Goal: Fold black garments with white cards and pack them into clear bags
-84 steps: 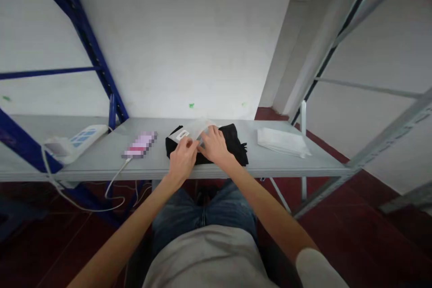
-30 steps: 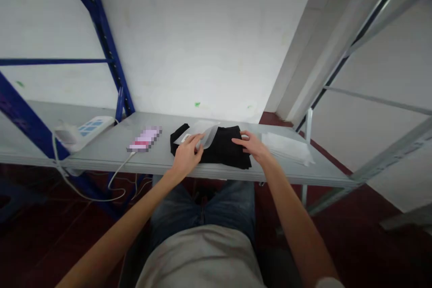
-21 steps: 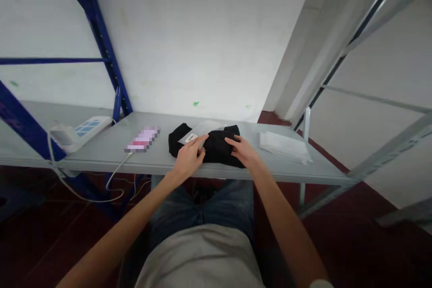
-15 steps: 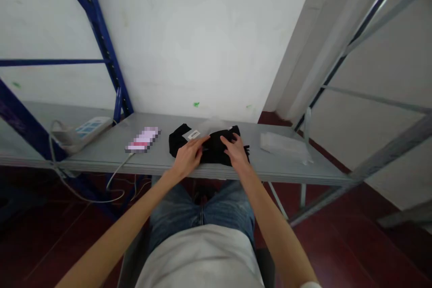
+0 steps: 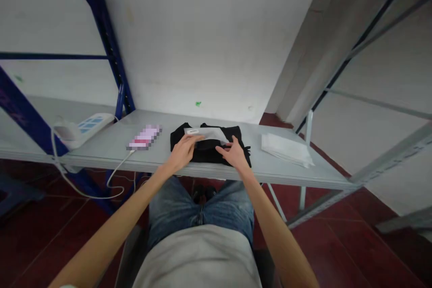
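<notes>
A folded black garment (image 5: 236, 135) lies on the grey shelf (image 5: 162, 157) in front of me. A clear plastic bag (image 5: 206, 133) with a small white label lies over its top. My left hand (image 5: 181, 152) pinches the bag's near left edge, fingers closed on it. My right hand (image 5: 234, 155) rests on the garment's right front, fingers bent and pressing the cloth next to the bag's mouth. Part of the garment is hidden under the bag and both hands.
A phone (image 5: 144, 137) on a white cable lies left of the garment. A white power strip (image 5: 81, 128) sits farther left by a blue rack post (image 5: 108, 49). A stack of clear bags (image 5: 285, 149) lies on the right. Grey rack struts (image 5: 381, 155) cross at right.
My right hand came back from the garment's right edge to its front middle. The bag, earlier lifted at the left, now lies spread across the garment's top. My left hand stayed on the bag.
</notes>
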`<state>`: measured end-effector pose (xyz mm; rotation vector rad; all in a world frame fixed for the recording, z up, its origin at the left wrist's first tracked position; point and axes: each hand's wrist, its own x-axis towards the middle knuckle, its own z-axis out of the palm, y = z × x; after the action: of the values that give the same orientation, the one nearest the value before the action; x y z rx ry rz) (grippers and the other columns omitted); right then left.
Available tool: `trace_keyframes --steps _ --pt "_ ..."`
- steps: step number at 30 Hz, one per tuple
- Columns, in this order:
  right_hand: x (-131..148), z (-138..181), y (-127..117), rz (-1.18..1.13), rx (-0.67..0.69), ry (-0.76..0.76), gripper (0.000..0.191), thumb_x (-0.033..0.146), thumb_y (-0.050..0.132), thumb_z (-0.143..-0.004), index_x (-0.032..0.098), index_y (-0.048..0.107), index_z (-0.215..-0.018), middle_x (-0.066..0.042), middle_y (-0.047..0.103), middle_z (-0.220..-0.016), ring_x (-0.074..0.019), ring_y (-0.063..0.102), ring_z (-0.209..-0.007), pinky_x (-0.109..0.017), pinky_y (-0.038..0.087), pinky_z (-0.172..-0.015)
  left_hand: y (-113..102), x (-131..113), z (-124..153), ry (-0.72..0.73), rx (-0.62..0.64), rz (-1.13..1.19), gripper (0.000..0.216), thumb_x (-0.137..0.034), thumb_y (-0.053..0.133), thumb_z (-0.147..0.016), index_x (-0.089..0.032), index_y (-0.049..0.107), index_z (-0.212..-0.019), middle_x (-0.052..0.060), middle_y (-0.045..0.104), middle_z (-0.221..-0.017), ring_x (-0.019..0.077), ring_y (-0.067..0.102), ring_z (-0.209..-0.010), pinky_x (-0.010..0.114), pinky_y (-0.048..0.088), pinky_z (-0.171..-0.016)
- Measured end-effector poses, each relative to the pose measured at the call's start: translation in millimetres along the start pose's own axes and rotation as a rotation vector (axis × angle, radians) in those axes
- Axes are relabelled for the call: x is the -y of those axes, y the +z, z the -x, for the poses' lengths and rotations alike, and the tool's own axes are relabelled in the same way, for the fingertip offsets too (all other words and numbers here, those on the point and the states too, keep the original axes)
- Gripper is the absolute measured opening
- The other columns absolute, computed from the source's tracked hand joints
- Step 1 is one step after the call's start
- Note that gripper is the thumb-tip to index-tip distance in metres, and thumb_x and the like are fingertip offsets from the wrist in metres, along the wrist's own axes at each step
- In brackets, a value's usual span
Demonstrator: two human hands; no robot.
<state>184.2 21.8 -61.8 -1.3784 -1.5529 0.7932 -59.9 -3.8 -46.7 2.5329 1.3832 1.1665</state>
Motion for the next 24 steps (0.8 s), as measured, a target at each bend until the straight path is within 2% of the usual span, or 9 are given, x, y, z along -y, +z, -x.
trace_keyframes --steps 2,4,6,9,11,13,18,24 --pt "1.9 0.9 -18.5 0.203 -0.052 -0.076 0.102 0.052 0.086 -0.073 0.021 0.04 -0.159 -0.021 0.053 -0.142 -0.0352 0.065 -0.119 -0.056 0.053 -0.105 -2.2 4.1 -1.6 0.002 -0.001 0.048 0.048 -0.01 0.035 -0.098 -0.024 0.069 -0.128 0.005 0.074 -0.126 0.0218 0.061 -0.125 0.041 0.051 -0.11" --pt "5.3 -1.2 -28.7 0.335 -0.046 -0.226 0.089 0.048 0.087 -0.074 0.025 0.051 -0.152 -0.019 0.047 -0.15 -0.0382 0.053 -0.136 -0.057 0.046 -0.113 -3.9 3.9 -2.4 0.006 0.002 0.082 0.044 -0.013 0.035 -0.1 -0.023 0.071 -0.122 0.005 0.074 -0.123 0.0218 0.062 -0.122 0.041 0.05 -0.111" --pt "7.8 -5.5 -31.2 0.355 0.056 -0.381 0.073 0.041 0.086 -0.078 0.028 0.059 -0.145 -0.015 0.049 -0.151 -0.035 0.048 -0.141 -0.053 0.041 -0.118 -4.9 0.3 -2.2 0.004 -0.002 0.085 0.035 -0.022 0.04 -0.103 -0.023 0.069 -0.123 0.006 0.073 -0.125 0.0229 0.062 -0.125 0.042 0.048 -0.113" --pt "7.4 -11.6 -28.2 0.303 0.232 -0.525 0.057 0.032 0.083 -0.084 0.028 0.064 -0.137 -0.01 0.061 -0.138 -0.0273 0.057 -0.131 -0.046 0.042 -0.117 -4.7 -6.5 -0.8 0.004 -0.001 0.019 0.033 -0.04 0.062 -0.097 -0.024 0.067 -0.126 0.008 0.069 -0.132 0.0268 0.059 -0.129 0.044 0.046 -0.115" --pt "5.5 -13.3 -26.5 0.285 0.258 -0.562 0.051 0.03 0.083 -0.084 0.026 0.067 -0.132 -0.009 0.066 -0.131 -0.0256 0.061 -0.124 -0.043 0.044 -0.113 -3.5 -8.9 -0.3 0.008 0.005 -0.04 0.037 -0.042 0.072 -0.091 -0.024 0.067 -0.123 0.008 0.069 -0.132 0.0285 0.059 -0.128 0.046 0.046 -0.113" --pt "4.3 -13.2 -26.0 0.293 0.215 -0.566 0.043 0.029 0.083 -0.084 0.024 0.069 -0.125 -0.008 0.068 -0.123 -0.0253 0.062 -0.118 -0.042 0.046 -0.108 -1.6 -8.9 -0.7 0.006 0.001 -0.083 0.034 -0.04 0.075 -0.09 -0.024 0.069 -0.119 0.007 0.071 -0.129 0.0289 0.06 -0.125 0.046 0.046 -0.111" --pt "11.0 -12.2 -23.4 0.362 0.123 -0.572 0.024 0.032 0.082 -0.086 0.024 0.071 -0.105 -0.004 0.068 -0.101 -0.0241 0.063 -0.101 -0.037 0.05 -0.094 4.3 -3.5 -7.3 -0.002 -0.058 -0.081 0.021 -0.033 0.075 -0.09 -0.024 0.071 -0.108 0.006 0.075 -0.116 0.0275 0.065 -0.114 0.045 0.046 -0.108" --pt "20.8 -18.2 -17.0 0.399 0.062 -0.581 0.011 0.023 0.074 -0.091 0.024 0.067 -0.099 -0.001 0.064 -0.086 -0.022 0.061 -0.085 -0.033 0.048 -0.081 8.9 0.1 -29.9 -0.058 -0.071 -0.113 0.005 -0.022 0.071 -0.089 -0.023 0.07 -0.093 0.006 0.074 -0.106 0.0284 0.065 -0.107 0.043 0.05 -0.101"
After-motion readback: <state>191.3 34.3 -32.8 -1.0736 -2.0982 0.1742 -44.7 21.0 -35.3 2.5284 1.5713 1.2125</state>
